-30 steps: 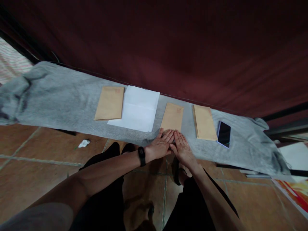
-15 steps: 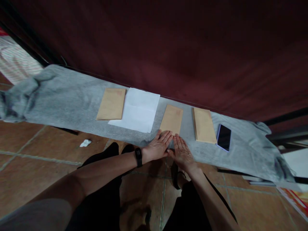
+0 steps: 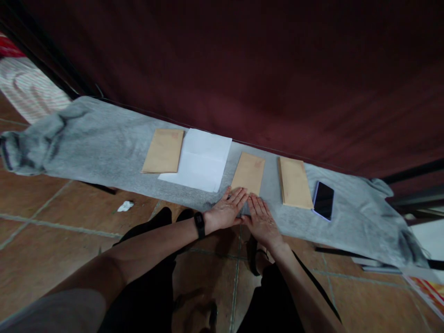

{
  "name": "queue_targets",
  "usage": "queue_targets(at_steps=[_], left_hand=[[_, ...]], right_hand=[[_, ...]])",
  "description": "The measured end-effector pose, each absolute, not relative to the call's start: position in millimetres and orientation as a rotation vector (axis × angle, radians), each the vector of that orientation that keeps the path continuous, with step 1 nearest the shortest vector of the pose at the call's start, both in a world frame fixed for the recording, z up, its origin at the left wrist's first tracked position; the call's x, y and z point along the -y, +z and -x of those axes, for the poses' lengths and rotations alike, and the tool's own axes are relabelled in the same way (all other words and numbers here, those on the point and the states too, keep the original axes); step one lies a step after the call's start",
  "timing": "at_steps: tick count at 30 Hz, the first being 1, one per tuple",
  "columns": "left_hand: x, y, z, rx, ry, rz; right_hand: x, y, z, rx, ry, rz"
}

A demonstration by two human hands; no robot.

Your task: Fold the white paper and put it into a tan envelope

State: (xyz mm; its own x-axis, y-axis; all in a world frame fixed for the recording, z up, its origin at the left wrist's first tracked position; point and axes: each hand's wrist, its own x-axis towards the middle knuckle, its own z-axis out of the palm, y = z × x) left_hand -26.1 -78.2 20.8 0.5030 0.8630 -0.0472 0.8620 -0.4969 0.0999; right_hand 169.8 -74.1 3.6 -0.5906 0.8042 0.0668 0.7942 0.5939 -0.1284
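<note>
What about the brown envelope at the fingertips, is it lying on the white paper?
No, the brown envelope lies on the gray cloth, with the white paper apart to its left.

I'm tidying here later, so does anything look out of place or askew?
Yes: a crumpled white scrap lies on the tiled floor, perhaps litter. The grey cloth is bunched at its left end, unlike its flatter middle. The middle envelope looks unharmed where it shows, and I see no spill.
</note>
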Motion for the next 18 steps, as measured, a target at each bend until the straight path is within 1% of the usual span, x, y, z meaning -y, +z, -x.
queue_targets(at_steps=[10,18], left_hand=[[77,16,27,-1.494,0.024,-2.632],[78,11,28,-1.494,0.084,-2.637]], right_hand=[[72,13,-164,2.751,0.223,1.393],[73,23,-155,2.795,0.182,1.439]])
